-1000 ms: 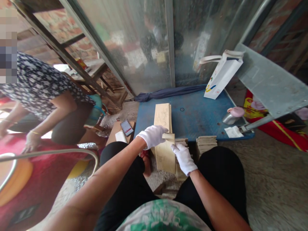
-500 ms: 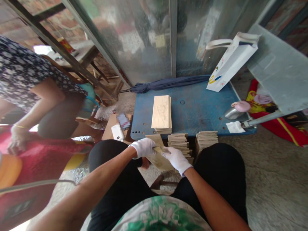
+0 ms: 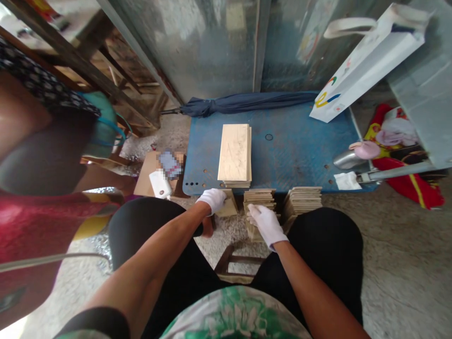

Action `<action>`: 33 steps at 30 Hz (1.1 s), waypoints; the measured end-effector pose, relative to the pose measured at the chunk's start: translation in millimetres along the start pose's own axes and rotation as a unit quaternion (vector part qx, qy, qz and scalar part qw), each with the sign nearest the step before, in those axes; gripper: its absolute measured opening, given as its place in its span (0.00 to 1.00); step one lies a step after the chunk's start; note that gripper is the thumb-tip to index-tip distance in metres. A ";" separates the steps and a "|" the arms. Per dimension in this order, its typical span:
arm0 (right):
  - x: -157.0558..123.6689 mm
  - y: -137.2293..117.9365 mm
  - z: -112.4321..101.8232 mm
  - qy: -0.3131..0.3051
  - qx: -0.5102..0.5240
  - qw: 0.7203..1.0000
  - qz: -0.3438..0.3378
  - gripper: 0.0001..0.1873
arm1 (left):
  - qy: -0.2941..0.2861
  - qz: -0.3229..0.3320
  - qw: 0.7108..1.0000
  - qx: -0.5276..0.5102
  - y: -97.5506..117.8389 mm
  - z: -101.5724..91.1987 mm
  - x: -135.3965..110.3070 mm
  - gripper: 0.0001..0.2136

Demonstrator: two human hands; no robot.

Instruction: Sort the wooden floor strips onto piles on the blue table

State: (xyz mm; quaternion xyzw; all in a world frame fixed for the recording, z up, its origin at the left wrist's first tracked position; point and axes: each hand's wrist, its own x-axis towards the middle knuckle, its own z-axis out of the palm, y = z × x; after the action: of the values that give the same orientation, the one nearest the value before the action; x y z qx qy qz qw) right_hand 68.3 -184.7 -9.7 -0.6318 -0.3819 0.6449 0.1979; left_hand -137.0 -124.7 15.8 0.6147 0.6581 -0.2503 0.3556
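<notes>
Both my hands wear white gloves. My left hand (image 3: 213,199) is closed on the top of a pale wooden board (image 3: 228,207) that stands on edge just below the blue platform (image 3: 293,150). My right hand (image 3: 264,223) rests with fingers curled on a stack of thin boards (image 3: 259,197) between my knees. A second stack of boards (image 3: 303,197) stands to its right. A flat pile of pale boards (image 3: 235,155) lies on the platform ahead of my hands.
A folded dark umbrella (image 3: 247,101) lies along the platform's far edge, with a white paper bag (image 3: 367,61) at its right. A pink-lidded metal cup (image 3: 353,155) and a white tissue (image 3: 345,181) sit at right. A phone (image 3: 169,165) lies on cardboard at left. A seated person (image 3: 45,155) is at left.
Both hands dropped from the platform toward the floor stacks. The board held between them a second ago is now lower, at the platform's front edge. My view tilted down.
</notes>
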 end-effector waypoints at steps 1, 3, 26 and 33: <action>-0.5 -0.9 -0.1 -0.006 0.013 1.000 0.013 0.28 | -0.005 0.007 1.000 0.014 -0.5 2.2 3.0 0.11; -1.7 -3.5 -0.1 -0.019 0.040 0.998 0.037 0.28 | -0.012 0.022 0.999 0.041 -0.9 6.4 8.2 0.13; 3.2 2.2 -3.6 0.003 -0.011 1.000 0.011 0.32 | 0.235 0.000 0.971 0.041 -4.7 27.7 15.4 0.14; 4.9 7.1 -3.2 0.013 -0.014 1.000 0.009 0.32 | 0.144 -0.016 0.988 0.054 -5.7 25.2 15.9 0.22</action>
State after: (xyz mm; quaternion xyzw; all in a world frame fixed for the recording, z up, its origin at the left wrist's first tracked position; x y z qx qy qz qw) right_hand 72.4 -184.8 -17.9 -0.6463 -0.3830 0.6326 0.1881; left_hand -138.5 -134.7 -12.8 0.6522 0.6976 -0.1996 0.2193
